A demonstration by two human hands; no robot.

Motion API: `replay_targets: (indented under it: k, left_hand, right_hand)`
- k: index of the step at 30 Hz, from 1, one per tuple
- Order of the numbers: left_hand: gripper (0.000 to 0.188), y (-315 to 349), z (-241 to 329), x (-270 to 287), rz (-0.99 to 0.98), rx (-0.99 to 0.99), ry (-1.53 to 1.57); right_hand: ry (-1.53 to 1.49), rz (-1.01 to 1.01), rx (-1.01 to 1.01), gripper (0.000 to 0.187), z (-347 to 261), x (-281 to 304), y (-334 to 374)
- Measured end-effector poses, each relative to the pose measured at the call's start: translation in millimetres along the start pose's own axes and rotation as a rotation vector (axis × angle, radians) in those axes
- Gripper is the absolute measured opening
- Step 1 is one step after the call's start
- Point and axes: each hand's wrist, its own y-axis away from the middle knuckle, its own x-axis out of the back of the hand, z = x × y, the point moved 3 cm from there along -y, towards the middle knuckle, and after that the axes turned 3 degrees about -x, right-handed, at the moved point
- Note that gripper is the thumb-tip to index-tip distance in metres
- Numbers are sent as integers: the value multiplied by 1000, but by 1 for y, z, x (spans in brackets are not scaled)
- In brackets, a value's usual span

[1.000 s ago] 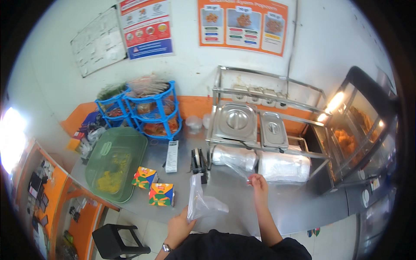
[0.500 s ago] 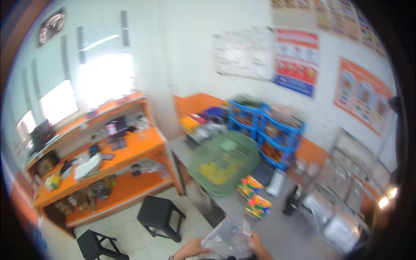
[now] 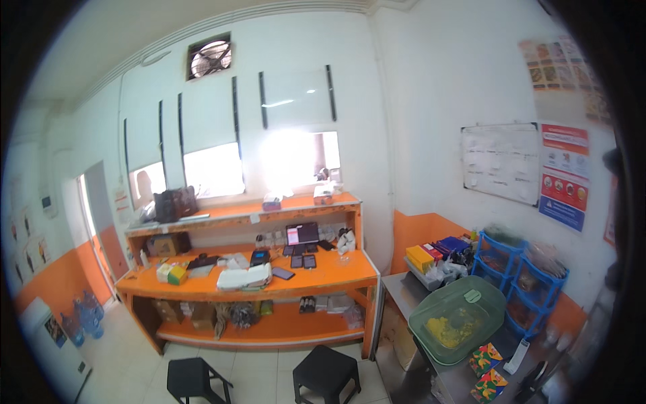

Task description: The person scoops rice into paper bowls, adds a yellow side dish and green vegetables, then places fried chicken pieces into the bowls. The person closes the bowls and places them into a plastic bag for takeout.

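Note:
Neither of my hands shows in the head view, so whatever they hold is hidden. On the grey table (image 3: 398,291) at the lower right stands a green translucent plastic box (image 3: 484,337) with something yellow in it. Two colourful packets, a far one (image 3: 485,359) and a near one (image 3: 489,386), lie in front of the box. Beside them is a long white object (image 3: 517,357), and a black item (image 3: 533,377) lies farther right, its kind unclear.
Blue tiered racks (image 3: 501,259) stand behind the box. An orange counter (image 3: 316,277) with phones, a laptop (image 3: 302,233) and a white bundle (image 3: 243,277) runs along the far wall. Two black stools, left (image 3: 190,377) and right (image 3: 326,370), stand before it. Water bottles (image 3: 91,316) sit at far left.
The view has swung left and up toward the counter and windows. Both my hands and the clear plastic bag between them have left the picture at the bottom.

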Motion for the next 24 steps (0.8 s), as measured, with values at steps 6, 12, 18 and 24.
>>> replay_targets:
  k: [6,12,18,24]
  left_hand:
    - [53,8,-12,-6,397,-152,-318]
    - [52,-30,8,-64,31,-5,79]
    - [47,-28,30,-68,56,8,366]
    - [35,-44,48,-61,-125,132,397]
  right_hand:
    - [-353,130,-105,13,37,-16,-10]
    - [-60,162,-44,7,3,-28,-27]
    - [230,180,3,9,-64,-29,-16]
    - [-241,56,-300,14,-98,-15,6]
